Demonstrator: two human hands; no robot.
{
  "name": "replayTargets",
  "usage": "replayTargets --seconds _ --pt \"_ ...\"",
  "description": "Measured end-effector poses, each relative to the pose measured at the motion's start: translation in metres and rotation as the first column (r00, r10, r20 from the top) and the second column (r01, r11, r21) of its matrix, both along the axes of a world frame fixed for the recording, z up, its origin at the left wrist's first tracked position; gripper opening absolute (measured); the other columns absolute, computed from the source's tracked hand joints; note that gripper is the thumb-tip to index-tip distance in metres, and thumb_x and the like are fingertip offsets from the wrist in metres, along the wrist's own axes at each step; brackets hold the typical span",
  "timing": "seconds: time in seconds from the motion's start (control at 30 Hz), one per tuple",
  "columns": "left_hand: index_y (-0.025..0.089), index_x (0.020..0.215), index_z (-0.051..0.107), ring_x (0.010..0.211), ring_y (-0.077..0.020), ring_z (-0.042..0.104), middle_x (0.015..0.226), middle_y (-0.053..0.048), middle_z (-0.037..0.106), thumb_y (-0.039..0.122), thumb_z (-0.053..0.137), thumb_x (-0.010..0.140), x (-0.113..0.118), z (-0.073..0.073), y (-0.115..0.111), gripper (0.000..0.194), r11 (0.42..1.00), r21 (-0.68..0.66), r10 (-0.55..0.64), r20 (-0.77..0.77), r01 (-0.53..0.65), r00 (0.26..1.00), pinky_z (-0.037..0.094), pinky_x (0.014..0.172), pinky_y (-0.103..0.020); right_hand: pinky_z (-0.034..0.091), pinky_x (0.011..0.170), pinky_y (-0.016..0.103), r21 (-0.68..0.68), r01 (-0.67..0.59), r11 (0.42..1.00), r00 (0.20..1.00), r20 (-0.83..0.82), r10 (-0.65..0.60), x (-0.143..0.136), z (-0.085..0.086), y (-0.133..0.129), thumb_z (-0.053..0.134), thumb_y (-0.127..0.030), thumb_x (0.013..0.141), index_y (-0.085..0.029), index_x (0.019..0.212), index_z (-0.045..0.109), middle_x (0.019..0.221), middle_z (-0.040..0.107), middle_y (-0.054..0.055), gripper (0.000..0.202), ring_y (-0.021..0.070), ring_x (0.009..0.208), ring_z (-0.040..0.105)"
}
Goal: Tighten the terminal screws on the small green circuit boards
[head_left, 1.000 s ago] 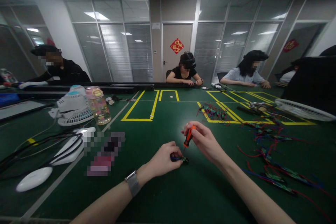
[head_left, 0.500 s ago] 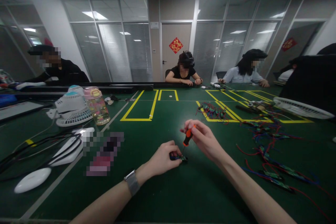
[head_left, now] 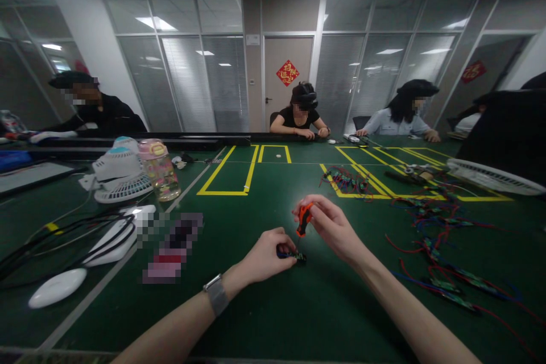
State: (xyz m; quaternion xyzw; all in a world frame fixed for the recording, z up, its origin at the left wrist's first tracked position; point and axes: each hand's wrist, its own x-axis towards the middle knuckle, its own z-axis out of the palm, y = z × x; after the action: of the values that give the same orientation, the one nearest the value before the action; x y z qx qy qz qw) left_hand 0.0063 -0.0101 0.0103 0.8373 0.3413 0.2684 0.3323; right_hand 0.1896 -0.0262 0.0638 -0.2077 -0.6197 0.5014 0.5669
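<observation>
At the surface [head_left: 251,318], our left hand [head_left: 269,253] pinches a circuit board [head_left: 301,258], right hand [head_left: 330,220] a screwdriver [head_left: 304,219]: seemingly tip work, wanting steadiness next.

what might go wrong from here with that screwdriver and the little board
The screwdriver, held at a slant in the right hand, could slip and jab the left hand, which is close to its tip.
The small circuit board might twist under pressure, since the left hand grips it near one end.
The right forearm lies near the wired boards and might snag a loose wire.
</observation>
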Motion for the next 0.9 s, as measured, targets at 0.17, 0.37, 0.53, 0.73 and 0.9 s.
replayTargets --seconds 0.17,0.37,0.53,0.73,0.9 --pt "0.013 0.085 0.067 0.076 -0.0148 0.057 0.088 -0.004 0.064 0.026 0.069 0.071 0.0024 0.0019 0.0 0.019 0.998 -0.028 0.059 -0.047 -0.061 0.997 0.044 0.066 -0.024 0.052 0.071 0.029 -0.02 0.022 1.0 1.0 0.003 -0.021 0.0004 0.0006 -0.0006 0.056 -0.034 0.091 -0.023 0.098 0.064 0.089 0.066 0.004 0.015 0.0175 0.084 0.061" --pt "0.013 0.085 0.066 0.073 -0.015 0.056 0.085 -0.003 0.065 0.028 0.069 0.07 0.0042 0.0051 0.0005 0.021 0.988 -0.11 0.099 -0.12 -0.112 0.988 0.04 0.06 -0.023 0.052 0.07 0.031 -0.025 0.034 0.999 0.999 0.021 -0.034 -0.0007 0.0016 -0.0002 0.057 -0.036 0.09 -0.023 0.097 0.063 0.089 0.066 0.005 0.016 0.0183 0.083 0.062" --pt "0.014 0.088 0.067 0.076 -0.0159 0.057 0.086 -0.003 0.065 0.028 0.067 0.074 0.005 0.0079 -0.0022 0.019 0.992 -0.066 0.097 -0.154 -0.108 0.983 0.04 0.062 -0.024 0.051 0.07 0.03 -0.006 0.025 1.0 0.999 0.042 -0.025 -0.003 0.0017 -0.0012 0.055 -0.034 0.091 -0.023 0.1 0.064 0.089 0.067 0.004 0.017 0.0172 0.081 0.061" --pt "0.015 0.083 0.066 0.075 -0.0163 0.057 0.085 -0.003 0.064 0.028 0.067 0.074 0.0066 0.0074 -0.0042 0.016 0.992 0.002 0.127 -0.166 -0.129 0.978 0.04 0.064 -0.024 0.05 0.069 0.03 0.009 0.033 0.999 0.997 0.069 -0.034 -0.0044 0.0044 -0.0029 0.055 -0.035 0.091 -0.022 0.098 0.064 0.088 0.066 0.005 0.017 0.0172 0.08 0.06" --pt "0.014 0.084 0.066 0.077 -0.0172 0.058 0.087 -0.004 0.066 0.03 0.066 0.075 0.0062 0.0101 -0.0033 0.018 0.993 -0.019 0.111 -0.189 -0.116 0.976 0.04 0.064 -0.024 0.05 0.068 0.029 0.012 0.031 0.999 0.996 0.082 -0.032 -0.006 0.0072 -0.0048 0.054 -0.035 0.091 -0.021 0.098 0.063 0.088 0.065 0.005 0.018 0.0172 0.08 0.06"
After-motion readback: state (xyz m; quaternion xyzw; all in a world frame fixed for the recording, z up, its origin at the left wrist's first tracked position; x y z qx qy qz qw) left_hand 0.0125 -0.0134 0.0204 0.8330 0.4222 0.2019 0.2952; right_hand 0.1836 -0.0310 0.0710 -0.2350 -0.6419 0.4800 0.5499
